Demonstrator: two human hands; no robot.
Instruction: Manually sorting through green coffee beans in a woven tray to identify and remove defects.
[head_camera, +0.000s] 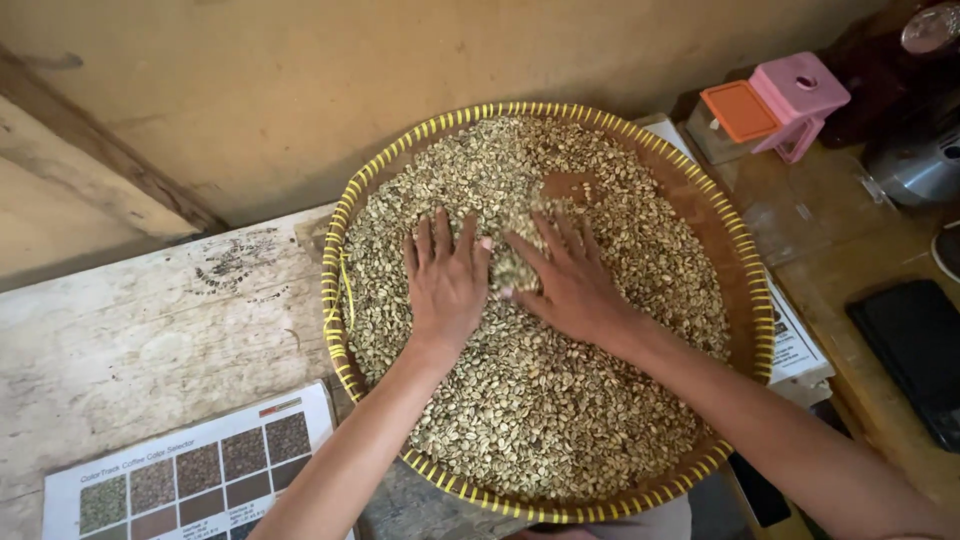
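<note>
Chart (190, 480) with twelve colour swatches, maybe more past the frame edge, far left on table (130, 330). One round woven tray (345, 210) heaped with pale beans (540, 400). Two hands flat on beans mid-tray: left hand (447, 283) fingers spread, right hand (570, 285) fingers spread, thumbs nearly touching. One pink box (795, 100) upper right.

Wall (300, 90) blocks behind tray (338, 250); bare table (150, 320) lies open beside it.
</note>
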